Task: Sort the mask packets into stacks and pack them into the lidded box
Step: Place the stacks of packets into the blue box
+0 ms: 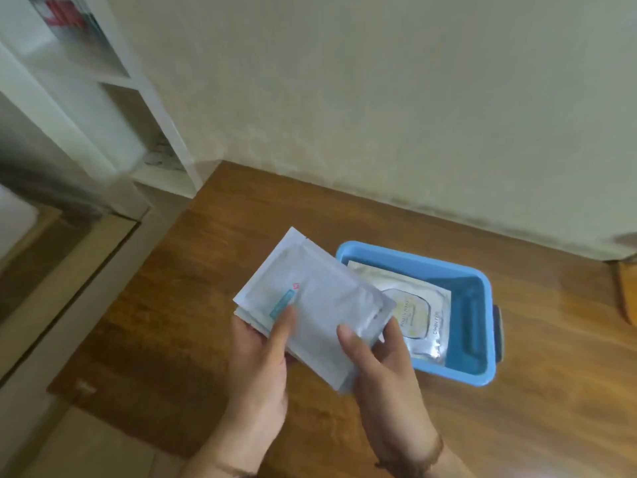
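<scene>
Stack of white mask packets (310, 305) held above the wooden counter (206, 270), tilted, far corner overlapping the near-left rim of the blue box (479, 326). Left hand (258, 360) under the stack's left edge, thumb pressed on top beside a small teal label; grip closed around the packets. Right hand (379, 360) at the stack's right edge, thumb on top, fingers curled beneath; grip likewise holding the packets. Inside the open box, flat on the bottom, one silvery mask packet (424, 312) with printed lettering, partly hidden by the stack. Dark latch (498, 322) on the box's right side. White shelving (103, 108) at upper left, against the pale wall (379, 98).
</scene>
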`<state>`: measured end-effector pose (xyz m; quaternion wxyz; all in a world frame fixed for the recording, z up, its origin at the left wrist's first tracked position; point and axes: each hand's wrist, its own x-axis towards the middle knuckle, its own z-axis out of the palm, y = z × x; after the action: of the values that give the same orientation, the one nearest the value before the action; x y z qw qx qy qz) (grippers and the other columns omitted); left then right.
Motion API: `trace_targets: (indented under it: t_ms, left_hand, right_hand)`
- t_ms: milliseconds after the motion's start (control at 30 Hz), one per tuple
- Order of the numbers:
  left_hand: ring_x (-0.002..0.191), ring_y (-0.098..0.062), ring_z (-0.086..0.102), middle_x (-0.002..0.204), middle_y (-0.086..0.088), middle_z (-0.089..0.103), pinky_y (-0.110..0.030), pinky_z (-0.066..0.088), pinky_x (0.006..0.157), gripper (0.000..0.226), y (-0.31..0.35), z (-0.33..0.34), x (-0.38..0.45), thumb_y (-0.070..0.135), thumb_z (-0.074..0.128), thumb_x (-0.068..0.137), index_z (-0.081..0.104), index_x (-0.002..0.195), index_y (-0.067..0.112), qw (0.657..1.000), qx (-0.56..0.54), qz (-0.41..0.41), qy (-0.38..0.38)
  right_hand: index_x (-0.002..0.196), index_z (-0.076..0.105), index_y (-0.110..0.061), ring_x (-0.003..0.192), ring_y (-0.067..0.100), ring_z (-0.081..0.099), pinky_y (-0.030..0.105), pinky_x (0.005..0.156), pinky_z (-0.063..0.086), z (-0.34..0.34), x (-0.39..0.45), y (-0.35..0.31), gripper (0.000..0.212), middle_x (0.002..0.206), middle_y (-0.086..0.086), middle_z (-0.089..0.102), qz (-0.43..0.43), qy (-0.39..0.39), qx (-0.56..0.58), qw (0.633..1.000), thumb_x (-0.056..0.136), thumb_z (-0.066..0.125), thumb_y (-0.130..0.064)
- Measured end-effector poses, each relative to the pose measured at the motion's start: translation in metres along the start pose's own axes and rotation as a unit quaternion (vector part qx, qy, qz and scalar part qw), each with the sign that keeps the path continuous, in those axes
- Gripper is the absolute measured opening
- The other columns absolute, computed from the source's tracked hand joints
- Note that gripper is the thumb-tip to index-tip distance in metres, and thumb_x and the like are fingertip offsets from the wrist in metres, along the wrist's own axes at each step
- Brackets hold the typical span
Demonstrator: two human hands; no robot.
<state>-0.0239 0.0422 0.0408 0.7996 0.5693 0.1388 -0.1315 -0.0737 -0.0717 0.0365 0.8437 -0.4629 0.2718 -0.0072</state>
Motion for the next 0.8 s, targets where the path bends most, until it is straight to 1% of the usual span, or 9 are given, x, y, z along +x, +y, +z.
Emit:
trace_targets:
  t_ms: [100, 233, 267, 333, 433, 567, 667, 733, 800]
  left_hand:
    - [0.103, -0.015, 0.07, 0.115, 0.007, 0.07, -0.042, 0.06, 0.076, 0.057, -0.007, 0.034, 0.007, 0.027, 0.075, 0.074, 0.054, 0.127, 0.03, 0.999, 0.041, -0.005, -0.025]
    - [0.091, 0.001, 0.07, 0.105, 0.005, 0.071, -0.028, 0.061, 0.064, 0.035, -0.011, 0.047, 0.035, 0.036, 0.071, 0.083, 0.057, 0.113, 0.026, 0.968, 0.235, -0.007, -0.086]
    - [0.088, 0.006, 0.068, 0.103, 0.008, 0.069, -0.025, 0.06, 0.061, 0.032, -0.014, 0.048, 0.041, 0.036, 0.07, 0.087, 0.055, 0.114, 0.027, 0.948, 0.301, 0.011, -0.107]
    - [0.082, 0.006, 0.067, 0.106, 0.014, 0.066, -0.022, 0.059, 0.058, 0.04, -0.02, 0.049, 0.05, 0.038, 0.066, 0.09, 0.049, 0.125, 0.03, 0.876, 0.452, 0.059, -0.158]
    - [0.08, 0.001, 0.062, 0.112, 0.014, 0.061, -0.013, 0.053, 0.053, 0.059, -0.026, 0.047, 0.053, 0.037, 0.06, 0.094, 0.028, 0.144, 0.035, 0.767, 0.607, 0.094, -0.187]
    - [0.076, -0.011, 0.067, 0.103, 0.007, 0.065, -0.021, 0.059, 0.061, 0.078, -0.02, 0.043, 0.06, 0.04, 0.062, 0.092, 0.009, 0.149, 0.036, 0.691, 0.692, 0.113, -0.179]
    - [0.081, -0.01, 0.068, 0.103, 0.009, 0.065, -0.021, 0.058, 0.066, 0.073, -0.008, 0.05, 0.059, 0.052, 0.056, 0.092, 0.017, 0.149, 0.032, 0.612, 0.758, 0.118, -0.191]
    - [0.095, -0.012, 0.065, 0.115, 0.006, 0.063, -0.023, 0.053, 0.07, 0.061, -0.004, 0.063, 0.06, 0.054, 0.05, 0.094, 0.032, 0.145, 0.026, 0.566, 0.775, 0.234, -0.157]
    - [0.108, -0.022, 0.059, 0.126, -0.002, 0.058, -0.032, 0.052, 0.082, 0.052, -0.012, 0.079, 0.064, 0.047, 0.044, 0.097, 0.045, 0.139, 0.018, 0.548, 0.734, 0.362, -0.17]
  right_hand:
    - [0.124, 0.056, -0.021, 0.107, 0.026, 0.067, 0.048, 0.09, 0.054, -0.027, 0.015, -0.019, 0.057, 0.117, 0.005, 0.069, -0.07, 0.081, -0.017, 0.994, 0.072, 0.08, -0.018]
    - [0.126, 0.055, -0.009, 0.106, 0.031, 0.067, 0.049, 0.09, 0.054, -0.09, 0.034, -0.048, 0.046, 0.118, 0.013, 0.069, -0.033, 0.067, -0.061, 0.995, 0.081, 0.068, -0.005]
    - [0.125, 0.054, -0.008, 0.105, 0.03, 0.068, 0.047, 0.088, 0.055, -0.103, 0.038, -0.051, 0.044, 0.118, 0.014, 0.068, -0.022, 0.065, -0.09, 0.994, 0.083, 0.066, -0.001]
    - [0.122, 0.055, -0.009, 0.104, 0.029, 0.068, 0.045, 0.088, 0.056, -0.119, 0.047, -0.052, 0.042, 0.118, 0.015, 0.068, -0.005, 0.065, -0.154, 0.986, 0.084, 0.068, 0.001]
    - [0.117, 0.056, -0.019, 0.103, 0.024, 0.068, 0.046, 0.091, 0.055, -0.124, 0.058, -0.048, 0.045, 0.116, 0.008, 0.068, 0.03, 0.064, -0.228, 0.971, 0.078, 0.076, -0.012]
    - [0.111, 0.052, -0.025, 0.096, 0.011, 0.063, 0.032, 0.085, 0.054, -0.116, 0.058, -0.041, 0.037, 0.105, -0.007, 0.065, 0.033, 0.106, -0.366, 0.924, 0.081, 0.073, -0.022]
    - [0.119, 0.048, -0.023, 0.096, 0.013, 0.06, 0.027, 0.079, 0.048, -0.108, 0.051, -0.043, 0.043, 0.105, -0.007, 0.062, -0.004, 0.131, -0.492, 0.861, 0.082, 0.069, -0.026]
    - [0.129, 0.043, -0.018, 0.105, 0.018, 0.058, 0.028, 0.086, 0.048, -0.104, 0.049, -0.046, 0.053, 0.114, 0.0, 0.06, -0.011, 0.125, -0.547, 0.828, 0.083, 0.067, -0.03]
    - [0.136, 0.038, -0.011, 0.108, 0.02, 0.055, 0.027, 0.089, 0.045, -0.101, 0.049, -0.05, 0.059, 0.121, 0.006, 0.055, 0.01, 0.112, -0.598, 0.793, 0.088, 0.061, -0.036]
